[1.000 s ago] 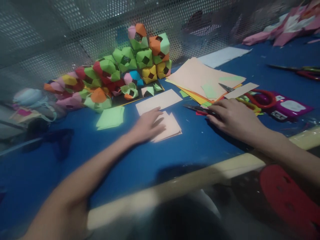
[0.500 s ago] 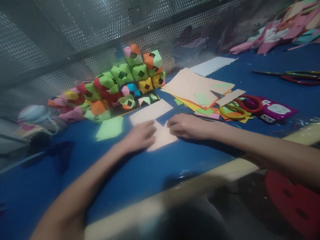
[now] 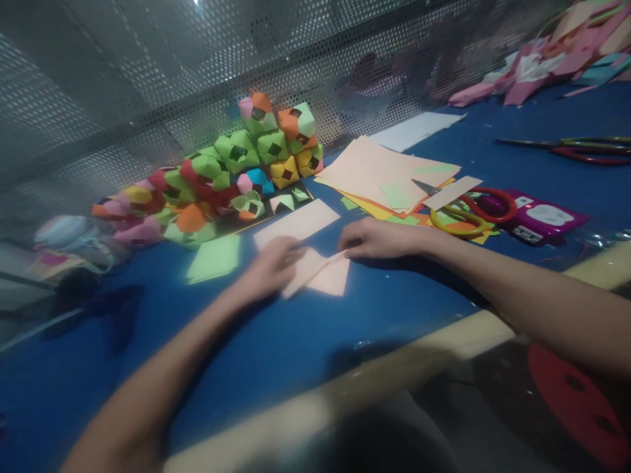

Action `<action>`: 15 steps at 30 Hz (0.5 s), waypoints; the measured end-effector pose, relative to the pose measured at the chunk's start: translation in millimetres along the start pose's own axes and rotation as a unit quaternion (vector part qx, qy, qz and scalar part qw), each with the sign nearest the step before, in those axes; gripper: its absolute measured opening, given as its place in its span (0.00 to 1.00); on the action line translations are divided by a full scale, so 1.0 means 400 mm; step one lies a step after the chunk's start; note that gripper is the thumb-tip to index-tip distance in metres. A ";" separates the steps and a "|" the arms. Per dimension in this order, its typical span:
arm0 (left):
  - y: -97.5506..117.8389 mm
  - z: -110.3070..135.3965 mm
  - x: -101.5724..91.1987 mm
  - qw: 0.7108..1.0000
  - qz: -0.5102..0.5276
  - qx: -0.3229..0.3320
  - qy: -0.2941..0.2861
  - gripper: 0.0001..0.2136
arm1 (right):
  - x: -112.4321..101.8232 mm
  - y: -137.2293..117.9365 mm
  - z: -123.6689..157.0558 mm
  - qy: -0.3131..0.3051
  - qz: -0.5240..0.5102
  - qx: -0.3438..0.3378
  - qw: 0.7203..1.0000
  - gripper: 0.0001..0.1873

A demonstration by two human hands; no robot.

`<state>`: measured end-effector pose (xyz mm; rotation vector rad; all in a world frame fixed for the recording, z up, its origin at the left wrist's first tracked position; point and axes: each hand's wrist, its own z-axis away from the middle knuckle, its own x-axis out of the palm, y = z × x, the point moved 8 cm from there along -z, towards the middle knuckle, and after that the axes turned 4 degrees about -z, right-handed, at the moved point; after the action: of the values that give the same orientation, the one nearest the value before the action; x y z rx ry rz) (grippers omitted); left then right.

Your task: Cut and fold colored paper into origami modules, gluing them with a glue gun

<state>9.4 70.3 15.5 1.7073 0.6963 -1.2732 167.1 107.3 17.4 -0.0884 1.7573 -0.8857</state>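
A small stack of peach paper squares [image 3: 328, 276] lies on the blue table [image 3: 305, 341]. My left hand [image 3: 269, 269] has its fingers closed on the top square [image 3: 303, 272] and lifts its left part off the stack. My right hand [image 3: 377, 238] pinches the far right corner of the same sheet. A longer peach paper strip [image 3: 296, 223] lies just beyond both hands.
A pile of colourful folded paper cubes [image 3: 246, 164] stands against the perforated metal wall. Green squares [image 3: 214, 257] lie left of my hands. Large peach sheets [image 3: 384, 171], red and yellow scissors [image 3: 468, 210] and a purple package [image 3: 542, 217] lie to the right. More scissors [image 3: 582, 148] lie further back.
My right hand left the scissors area and moved left to the peach stack. Both hands now pinch the top sheet, which has lifted and turned off the stack.
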 end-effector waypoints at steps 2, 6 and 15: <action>-0.020 -0.003 -0.002 0.998 0.034 -0.043 0.022 0.19 | -0.025 0.018 0.011 0.008 -0.038 0.044 0.998 0.08; -0.044 -0.005 -0.007 0.992 0.047 -0.099 0.067 0.15 | -0.107 0.062 0.040 0.108 -0.106 0.141 0.978 0.06; -0.049 0.002 -0.015 0.977 0.116 -0.138 0.111 0.13 | -0.128 0.168 0.068 0.356 -0.459 0.225 0.782 0.06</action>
<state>-9.0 78.9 15.0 1.6579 0.7407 -0.7935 234.0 165.7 14.9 -0.3535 2.1202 -2.2795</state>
